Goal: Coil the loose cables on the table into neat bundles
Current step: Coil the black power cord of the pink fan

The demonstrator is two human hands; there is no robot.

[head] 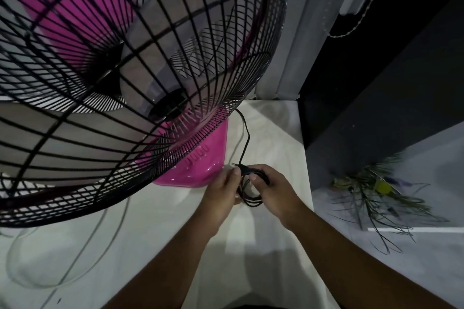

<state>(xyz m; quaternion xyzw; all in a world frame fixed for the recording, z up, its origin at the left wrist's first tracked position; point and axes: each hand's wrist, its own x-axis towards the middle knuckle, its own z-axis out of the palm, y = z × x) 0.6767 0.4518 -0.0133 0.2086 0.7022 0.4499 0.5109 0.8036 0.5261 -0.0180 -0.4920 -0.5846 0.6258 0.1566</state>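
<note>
Head view, left hand: I'm pinching the plug end of the thin black rubber cable (252,204) with my left hand (221,190), fingers curled on it.
Right hand: my right hand (273,190) is gripping the few loops already made, just beside the pink plastic fan with the black wire cage (200,170).
Done so far: I'm guessing one small bundle, partway, held over the white table (276,133).
Still left: a straight stretch is running back behind the fan base, and a pale thin cable (88,246) is lying loose on the left, untouched.

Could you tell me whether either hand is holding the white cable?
No, the left hand and right hand grip the black cable; the white cable lies loose.
</note>
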